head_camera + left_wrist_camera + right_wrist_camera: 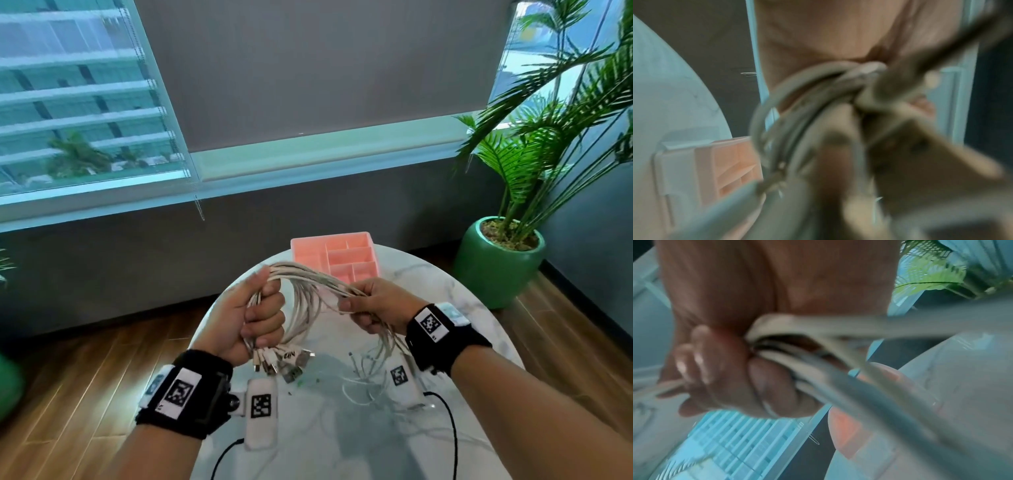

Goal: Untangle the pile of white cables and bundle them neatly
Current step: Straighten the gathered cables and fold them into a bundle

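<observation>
- Head view: two hands hold one bunch of white cables (308, 284) in the air above a round white marble-patterned table (479, 308).
- The left hand (246, 318) is a closed fist round the folded bunch; the plug ends (281, 359) hang in a cluster below it.
- The right hand (373, 305) has its fingers curled round the other side of the same bunch, whose strands arch from fist to fist and trail down past the right wrist.
- One more thin white cable (359, 387) lies loose on the table beneath the right hand.
- One pink tray (298, 246) with several compartments stands at the far edge of the table, beyond the hands.
- Each wrist carries one black band (191, 390) with square printed markers; two black leads run from them over the table.
- Room: wooden plank floor (85, 377), grey wall under a window with a lowered grey blind (308, 68), and one palm in a green pot (496, 263) at the right.
- Left wrist view (blurred): the cable loops (797, 100) emerge from the closed palm; the pink tray (731, 162) and the table (663, 81) appear at the left. The number of strands cannot be counted here.
- Right wrist view (blurred): curled fingers (719, 369) clamp the strands (818, 327), which run off to the right; what is probably the pink tray shows as an orange patch (846, 426) on the table.
</observation>
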